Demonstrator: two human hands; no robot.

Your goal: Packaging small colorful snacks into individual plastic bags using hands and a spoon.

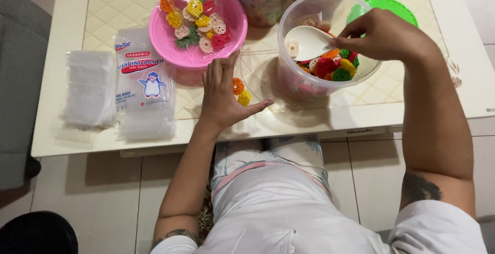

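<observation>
My right hand (384, 35) is closed in a pinch around the handle of a white spoon (309, 41), whose bowl sits inside the clear plastic tub (301, 79) on the right side of the table, just above the heap of coloured flower-shaped crackers (335, 67) at its bottom. The spoon bowl looks empty or nearly so; I judge that I am in the middle of scooping. My left hand (221, 97) is spread open, fingers upright, steadying a clear pouch (255, 76) that stands between the tub and the pink basket (193, 58); only two crackers, one orange (237, 85) and one yellow (244, 98), show just beside my palm, whether inside the pouch I cannot tell for sure. So the filling of this pouch seems barely begun. The pink basket at the far left holds a bag of the same crackers (198, 14), and I see no finished, sealed pouches set aside. At the near left lie a pack of empty pouches with a penguin picture (144, 84) and a loose stack of clear bags (90, 89), so plenty seems left to fill. The tub is low, about a quarter full.
</observation>
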